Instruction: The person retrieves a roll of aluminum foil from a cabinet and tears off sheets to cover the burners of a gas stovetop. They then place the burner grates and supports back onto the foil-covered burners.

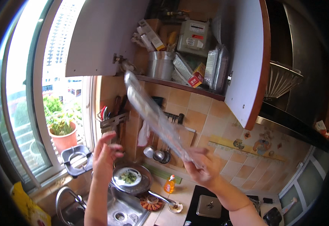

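Note:
My right hand (202, 166) grips the lower end of a long, thin package in clear plastic (153, 115). The package is blurred and slants up to the left, its top end just below the shelf of an open wall cabinet (181, 88). Raised to the left of it, my left hand (105, 154) holds nothing, its fingers apart. Inside the cabinet are a metal pot (160, 65), foil trays (182, 66), a red and yellow box (197, 76), a stack of clear-wrapped trays (216, 67) and a grey meter (193, 35).
Both cabinet doors (246, 62) stand open, the right one near the range hood (291, 121). Below are a steel sink (130, 204), a frying pan (147, 180) with a plate of greens (128, 177), a detergent bottle (169, 185) and a black cooktop (192, 209). A window (44, 113) lies left.

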{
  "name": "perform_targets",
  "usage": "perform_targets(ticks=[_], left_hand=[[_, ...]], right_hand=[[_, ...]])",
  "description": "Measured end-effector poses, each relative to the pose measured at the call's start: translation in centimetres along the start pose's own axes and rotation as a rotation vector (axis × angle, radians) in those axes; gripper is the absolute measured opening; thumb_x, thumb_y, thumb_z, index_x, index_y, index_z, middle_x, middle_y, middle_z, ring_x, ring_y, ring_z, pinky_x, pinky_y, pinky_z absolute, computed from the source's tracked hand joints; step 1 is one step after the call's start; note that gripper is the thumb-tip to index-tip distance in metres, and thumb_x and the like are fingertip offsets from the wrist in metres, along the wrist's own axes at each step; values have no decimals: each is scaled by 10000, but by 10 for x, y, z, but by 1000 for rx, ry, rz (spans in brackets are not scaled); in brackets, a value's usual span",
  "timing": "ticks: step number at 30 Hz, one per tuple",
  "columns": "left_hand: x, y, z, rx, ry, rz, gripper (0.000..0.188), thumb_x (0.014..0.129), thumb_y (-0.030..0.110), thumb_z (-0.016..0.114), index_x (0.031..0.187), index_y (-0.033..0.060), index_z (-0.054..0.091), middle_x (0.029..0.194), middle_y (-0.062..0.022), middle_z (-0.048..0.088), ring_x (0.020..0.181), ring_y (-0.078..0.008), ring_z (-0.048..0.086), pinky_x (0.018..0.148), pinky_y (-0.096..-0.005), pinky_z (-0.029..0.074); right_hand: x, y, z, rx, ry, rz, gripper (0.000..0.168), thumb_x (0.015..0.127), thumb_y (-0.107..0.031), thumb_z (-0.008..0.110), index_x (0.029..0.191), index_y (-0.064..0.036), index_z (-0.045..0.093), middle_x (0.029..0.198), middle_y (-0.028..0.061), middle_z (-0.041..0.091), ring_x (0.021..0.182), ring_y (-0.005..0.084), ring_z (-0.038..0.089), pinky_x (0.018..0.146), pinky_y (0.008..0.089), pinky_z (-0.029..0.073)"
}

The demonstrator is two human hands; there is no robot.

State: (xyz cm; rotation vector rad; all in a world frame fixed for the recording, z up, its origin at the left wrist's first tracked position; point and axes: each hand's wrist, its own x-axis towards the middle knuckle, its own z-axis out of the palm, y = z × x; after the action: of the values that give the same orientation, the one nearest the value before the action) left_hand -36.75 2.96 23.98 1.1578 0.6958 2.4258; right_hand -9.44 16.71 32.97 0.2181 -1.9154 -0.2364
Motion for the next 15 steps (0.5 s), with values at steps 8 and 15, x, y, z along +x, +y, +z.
perform_targets(ticks=[8,15], left_hand=[[-32,-81,-58,-38,67,-345,208,1031,135,531,1207,42,592,1242,-90,615,907,-145,651,727,-308,577],[-67,-114,-98,-84,148,-458,155,1013,126,552,1137,58,616,1098,-71,649,861,-135,645,704,-299,570]], right_hand=[[160,77,57,-365,362,-148,132,866,-106,726,897,-52,609,869,80,601,589,272,630,479,363,503],[178,107,22,-811,476,-212,161,838,-81,718,888,-71,565,962,77,595,624,302,633,509,389,514]])
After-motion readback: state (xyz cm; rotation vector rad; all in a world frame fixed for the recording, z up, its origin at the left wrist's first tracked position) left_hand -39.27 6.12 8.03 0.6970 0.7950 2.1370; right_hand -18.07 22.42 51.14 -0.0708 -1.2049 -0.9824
